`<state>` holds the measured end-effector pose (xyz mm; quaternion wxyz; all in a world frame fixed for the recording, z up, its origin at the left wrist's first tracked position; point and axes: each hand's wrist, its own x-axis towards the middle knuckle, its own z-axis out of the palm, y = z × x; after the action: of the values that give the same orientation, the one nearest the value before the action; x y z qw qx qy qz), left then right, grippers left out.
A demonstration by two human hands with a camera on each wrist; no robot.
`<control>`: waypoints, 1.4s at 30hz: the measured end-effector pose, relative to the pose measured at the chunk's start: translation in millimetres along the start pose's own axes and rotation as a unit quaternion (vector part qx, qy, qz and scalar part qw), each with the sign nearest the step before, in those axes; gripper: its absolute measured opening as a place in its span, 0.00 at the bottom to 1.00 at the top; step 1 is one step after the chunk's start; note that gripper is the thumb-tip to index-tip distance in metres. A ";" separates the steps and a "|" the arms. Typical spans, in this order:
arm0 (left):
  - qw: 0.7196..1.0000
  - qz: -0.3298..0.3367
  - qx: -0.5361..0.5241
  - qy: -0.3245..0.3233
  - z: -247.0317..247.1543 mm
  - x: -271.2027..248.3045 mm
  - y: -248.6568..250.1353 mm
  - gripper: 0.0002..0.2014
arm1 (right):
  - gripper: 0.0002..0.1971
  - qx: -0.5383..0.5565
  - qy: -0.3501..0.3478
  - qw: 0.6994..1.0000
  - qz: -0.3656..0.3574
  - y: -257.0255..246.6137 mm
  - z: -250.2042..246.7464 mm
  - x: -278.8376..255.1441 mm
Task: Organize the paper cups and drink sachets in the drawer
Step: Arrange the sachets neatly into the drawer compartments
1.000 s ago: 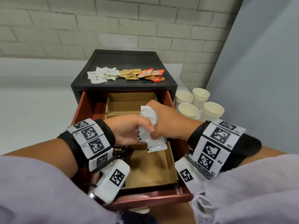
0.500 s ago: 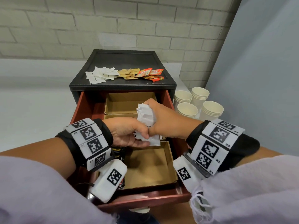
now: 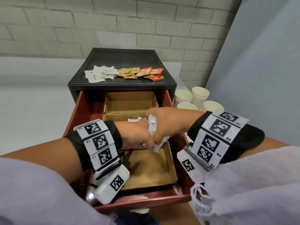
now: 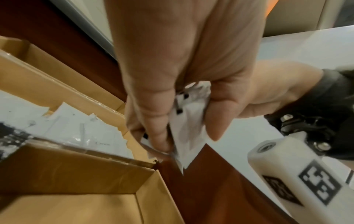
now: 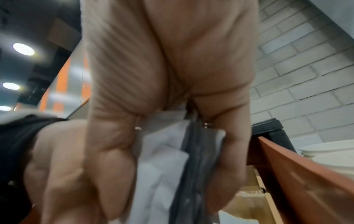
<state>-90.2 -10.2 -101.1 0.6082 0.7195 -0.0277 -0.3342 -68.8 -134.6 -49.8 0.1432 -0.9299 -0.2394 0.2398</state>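
- A bundle of white sachets [image 3: 152,127] is held over the open drawer [image 3: 78,117], above its cardboard trays [image 3: 151,168].
- Right hand [image 3: 168,122]: fingers curled tight round the bundle.
- Left hand [image 3: 134,135]: fingers [image 4: 153,121] pinch its lower end.
- More sachets [image 3: 100,73] lie on the cabinet top [image 3: 123,57]; cups [image 3: 199,95] stand beside it.

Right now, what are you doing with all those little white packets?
A person is sorting drink sachets into an open red drawer. Both the left hand and the right hand grip one bunch of white sachets above the cardboard trays. A few white sachets already lie in the middle tray. More white, brown and orange sachets wait on top of the black cabinet, and the paper cups stand beside it, not put away yet.
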 end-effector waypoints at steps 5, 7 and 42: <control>0.993 0.043 -0.106 0.029 -2.3 5.1 -0.6 0.50 | 0.39 -0.011 0.016 1.000 -0.020 1.4 2.5 2.6; 0.990 0.051 -0.129 0.034 -8.4 8.2 -0.2 0.51 | 0.40 -0.020 0.042 0.999 -0.025 1.8 3.5 2.2; 0.758 -0.183 0.626 0.020 -42.6 -6.7 -16.1 0.15 | 0.16 -0.177 -0.058 0.981 -0.053 -29.0 52.1 32.7</control>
<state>-79.4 33.4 -110.9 -0.0498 0.9377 -0.0864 -0.3327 -81.4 -85.4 -95.1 -0.0251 -0.9111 -0.3348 0.2390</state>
